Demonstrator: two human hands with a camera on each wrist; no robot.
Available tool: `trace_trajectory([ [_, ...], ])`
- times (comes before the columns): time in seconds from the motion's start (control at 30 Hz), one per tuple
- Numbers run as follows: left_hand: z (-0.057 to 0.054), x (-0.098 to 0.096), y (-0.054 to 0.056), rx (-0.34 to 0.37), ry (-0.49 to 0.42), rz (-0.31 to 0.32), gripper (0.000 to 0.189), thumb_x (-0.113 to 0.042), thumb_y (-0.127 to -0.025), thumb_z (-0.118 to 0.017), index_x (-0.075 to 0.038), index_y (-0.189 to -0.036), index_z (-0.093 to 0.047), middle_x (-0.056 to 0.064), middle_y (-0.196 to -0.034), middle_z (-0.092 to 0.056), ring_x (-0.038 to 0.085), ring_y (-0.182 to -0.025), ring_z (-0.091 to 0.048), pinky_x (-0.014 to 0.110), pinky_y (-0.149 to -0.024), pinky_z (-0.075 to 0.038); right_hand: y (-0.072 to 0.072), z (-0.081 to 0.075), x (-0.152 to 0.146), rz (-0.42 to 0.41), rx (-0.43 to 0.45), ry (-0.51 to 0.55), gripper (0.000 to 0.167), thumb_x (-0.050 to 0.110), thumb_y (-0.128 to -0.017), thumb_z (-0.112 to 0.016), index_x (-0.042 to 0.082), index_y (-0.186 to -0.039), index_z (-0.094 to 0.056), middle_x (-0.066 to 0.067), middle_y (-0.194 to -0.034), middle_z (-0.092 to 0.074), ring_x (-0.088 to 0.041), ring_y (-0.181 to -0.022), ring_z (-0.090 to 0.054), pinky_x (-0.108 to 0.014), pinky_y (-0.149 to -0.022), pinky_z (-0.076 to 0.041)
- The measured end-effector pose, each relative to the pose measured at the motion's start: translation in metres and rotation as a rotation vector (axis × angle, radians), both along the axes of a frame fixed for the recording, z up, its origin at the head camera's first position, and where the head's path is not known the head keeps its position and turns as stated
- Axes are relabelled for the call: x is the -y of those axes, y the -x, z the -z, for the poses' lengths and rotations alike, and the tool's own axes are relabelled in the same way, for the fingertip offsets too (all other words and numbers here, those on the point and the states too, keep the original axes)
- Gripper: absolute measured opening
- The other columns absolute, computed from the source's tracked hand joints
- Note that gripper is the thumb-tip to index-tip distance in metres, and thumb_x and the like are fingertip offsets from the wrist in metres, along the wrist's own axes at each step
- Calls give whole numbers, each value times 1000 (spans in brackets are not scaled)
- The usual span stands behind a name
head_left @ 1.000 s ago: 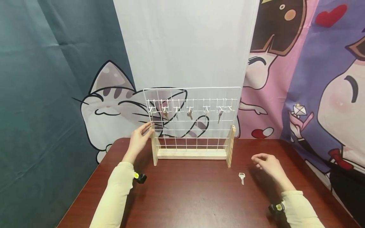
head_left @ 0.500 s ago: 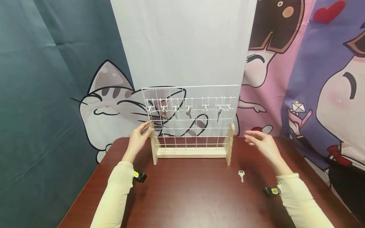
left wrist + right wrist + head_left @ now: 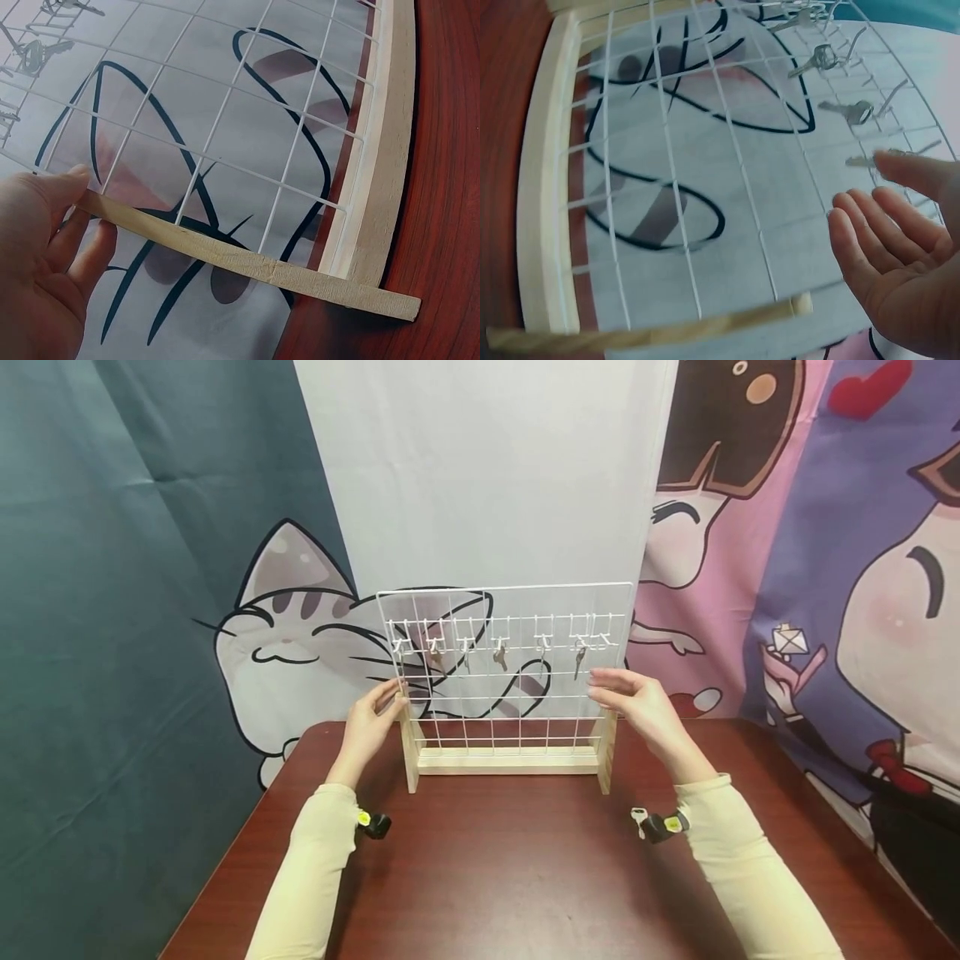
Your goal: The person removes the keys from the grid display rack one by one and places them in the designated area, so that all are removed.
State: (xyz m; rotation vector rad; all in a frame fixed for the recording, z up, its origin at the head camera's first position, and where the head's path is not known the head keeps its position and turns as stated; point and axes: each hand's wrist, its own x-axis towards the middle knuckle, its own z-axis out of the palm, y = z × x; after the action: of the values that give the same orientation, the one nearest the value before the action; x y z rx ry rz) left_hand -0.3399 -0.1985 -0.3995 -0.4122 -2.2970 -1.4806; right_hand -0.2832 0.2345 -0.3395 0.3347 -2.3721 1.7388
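A white wire grid rack stands upright in a pale wooden frame on the table. My left hand pinches the top of its left wooden upright between thumb and fingers. Several keys hang from white hooks along the upper grid, including a key near the right end. My right hand is raised beside the rack's right side, fingers extended and thumb apart, holding nothing. In the right wrist view, my thumb overlaps the nearest hanging key.
A loose silver key lies on the dark red table, partly hidden behind the right wrist camera. Behind the table hang printed cloths and a plain white panel.
My right hand has risen and moved left, from beyond the loose key to the rack's right side, its fingers spreading. My left hand stays on the upright.
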Motion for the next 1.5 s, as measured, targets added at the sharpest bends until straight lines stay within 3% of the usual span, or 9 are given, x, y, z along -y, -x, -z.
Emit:
trace_trajectory([
  [0.2,8,5,4,-4,-4,-5,45,-17,-99,-68,-3,-140,-58,13,-135,-63,28,-128,-57,34,-107,-47,12,-4,18,-47,19,64,54,19,-94,-74,0,-141,-56,-24,-134,-62,-3,-100,-67,-21,-90,-57],
  [0.33,7,3,4,-11,4,-6,44,-18,-98,-68,-3,-139,-58,13,-134,-64,28,-128,-58,33,-105,-48,18,-6,22,-43,29,117,52,21,-96,-71,-4,-139,-55,-24,-131,-63,-4,-97,-69,-23,-90,-58],
  [0.67,3,8,2,8,22,-18,44,-21,-99,-68,-6,-139,-59,10,-134,-64,28,-128,-57,37,-107,-47,25,-10,27,-51,-24,237,41,22,-96,-73,-7,-123,-61,1,-95,-76,-12,-88,-74,-26,-85,-60],
  [0.93,3,5,2,5,9,-1,43,-18,-98,-68,-4,-138,-59,12,-134,-64,28,-129,-57,37,-107,-47,19,-12,22,-59,-62,352,27,15,-95,-73,-7,-109,-66,1,-87,-77,-13,-80,-74,-25,-81,-61],
  [1.2,3,3,2,11,-4,5,44,-18,-98,-68,-4,-139,-59,12,-134,-64,28,-128,-58,32,-105,-48,10,-18,21,-79,-88,339,25,14,-95,-72,-7,-106,-66,2,-88,-76,-13,-80,-74,-25,-81,-61],
  [1.5,1,4,0,32,6,1,46,-21,-99,-67,-4,-141,-57,13,-136,-62,29,-130,-56,37,-107,-47,-7,-33,20,-88,-142,347,13,11,-94,-73,0,-99,-69,1,-85,-75,-12,-75,-73,-25,-78,-62],
])
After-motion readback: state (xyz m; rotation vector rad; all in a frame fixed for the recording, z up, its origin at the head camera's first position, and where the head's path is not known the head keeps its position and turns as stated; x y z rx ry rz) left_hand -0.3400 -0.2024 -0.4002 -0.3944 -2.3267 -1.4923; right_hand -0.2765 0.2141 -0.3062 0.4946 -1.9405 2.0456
